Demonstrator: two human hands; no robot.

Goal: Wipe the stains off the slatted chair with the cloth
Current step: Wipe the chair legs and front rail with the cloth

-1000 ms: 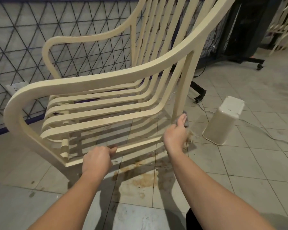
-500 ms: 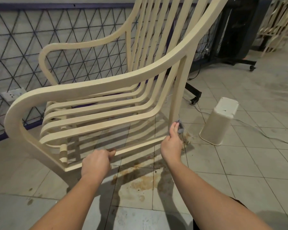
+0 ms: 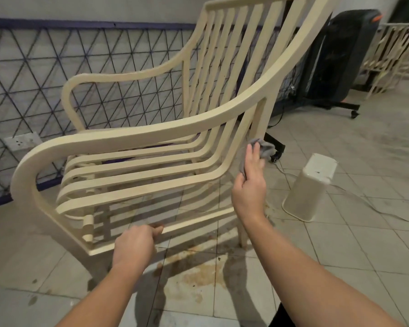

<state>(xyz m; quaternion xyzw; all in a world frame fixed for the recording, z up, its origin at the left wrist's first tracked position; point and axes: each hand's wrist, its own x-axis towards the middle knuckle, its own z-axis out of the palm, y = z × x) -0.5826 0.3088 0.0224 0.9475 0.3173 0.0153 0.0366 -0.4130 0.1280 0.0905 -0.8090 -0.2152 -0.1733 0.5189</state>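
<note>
A cream slatted chair (image 3: pixel 137 135) stands tilted in front of me, its seat slats showing brownish stains. My left hand (image 3: pixel 135 246) grips the lower side rail near the front of the chair. A grey cloth (image 3: pixel 265 147) is held in my right hand (image 3: pixel 250 185), pressed against the rear leg post just below the near armrest. Part of the cloth is hidden behind my fingers.
An upturned white plastic bin (image 3: pixel 309 187) lies on the tiled floor to the right of the chair, with a cable running past it. Brown stains (image 3: pixel 194 277) mark the floor under the chair. A black wheeled appliance (image 3: pixel 333 57) and more chairs stand behind; a mesh-patterned wall is on the left.
My right hand has slid up the rear post with the cloth, from near the bottom rail to just under the armrest. My left hand keeps its grip on the lower rail.
</note>
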